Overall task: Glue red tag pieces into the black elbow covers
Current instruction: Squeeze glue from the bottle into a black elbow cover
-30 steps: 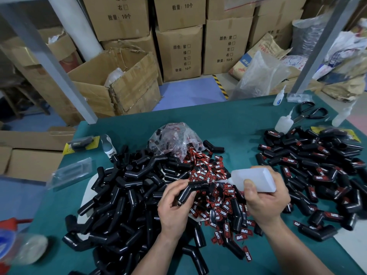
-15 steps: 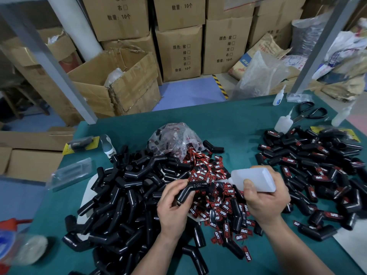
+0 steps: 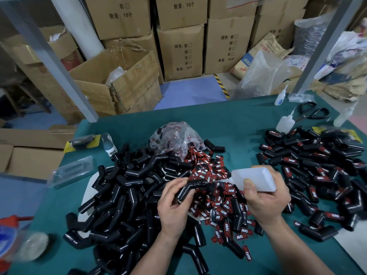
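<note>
My left hand (image 3: pixel 174 203) grips a black elbow cover (image 3: pixel 190 187) above the centre of the green table (image 3: pixel 228 124). My right hand (image 3: pixel 264 197) holds a white glue bottle (image 3: pixel 254 178) on its side, with the nozzle tip touching the cover's upper arm. Beneath both hands lies a heap of red tag pieces (image 3: pixel 216 197) printed TAPER. A big pile of bare black covers (image 3: pixel 123 197) lies to the left. A pile of covers with red tags on them (image 3: pixel 317 169) lies to the right.
A clear bag of tags (image 3: pixel 174 135) sits behind the heap. Two more glue bottles (image 3: pixel 285 124) and black scissors (image 3: pixel 311 113) stand at the back right. A knife handle (image 3: pixel 108 144) and a clear packet (image 3: pixel 71 171) lie at the left. Cardboard boxes (image 3: pixel 180 50) stand behind the table.
The glue bottle's nozzle has stayed at the cover while my left hand turned the cover slightly. Both hands stayed over the tag heap.
</note>
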A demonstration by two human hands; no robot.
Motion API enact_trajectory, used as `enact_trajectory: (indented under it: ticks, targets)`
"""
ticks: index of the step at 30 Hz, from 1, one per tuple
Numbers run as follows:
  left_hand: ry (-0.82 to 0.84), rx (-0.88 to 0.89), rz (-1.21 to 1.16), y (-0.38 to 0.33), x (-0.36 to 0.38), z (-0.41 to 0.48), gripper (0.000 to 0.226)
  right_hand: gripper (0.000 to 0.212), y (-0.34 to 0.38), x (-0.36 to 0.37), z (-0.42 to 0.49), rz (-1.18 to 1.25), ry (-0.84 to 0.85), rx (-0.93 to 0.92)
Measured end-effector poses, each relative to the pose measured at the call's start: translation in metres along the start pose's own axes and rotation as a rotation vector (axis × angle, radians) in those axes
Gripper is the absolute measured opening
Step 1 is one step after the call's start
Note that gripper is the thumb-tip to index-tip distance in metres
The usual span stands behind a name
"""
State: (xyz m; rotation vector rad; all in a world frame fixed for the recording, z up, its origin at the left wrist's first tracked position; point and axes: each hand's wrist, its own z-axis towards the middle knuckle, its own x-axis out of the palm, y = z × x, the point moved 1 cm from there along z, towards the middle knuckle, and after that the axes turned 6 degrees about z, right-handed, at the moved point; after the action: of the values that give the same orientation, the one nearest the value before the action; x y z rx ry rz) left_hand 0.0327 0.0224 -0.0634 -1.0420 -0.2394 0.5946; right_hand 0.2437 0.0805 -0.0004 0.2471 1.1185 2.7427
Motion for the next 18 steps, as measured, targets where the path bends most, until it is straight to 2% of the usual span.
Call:
enact_trajectory:
  ticks: [18]
  targets:
    - [0.013, -0.016, 0.012, -0.0026, -0.0006, 0.0007, 0.032, 0.046, 0.0009, -0.0022, -0.0025, -0.071, -0.032, 0.041]
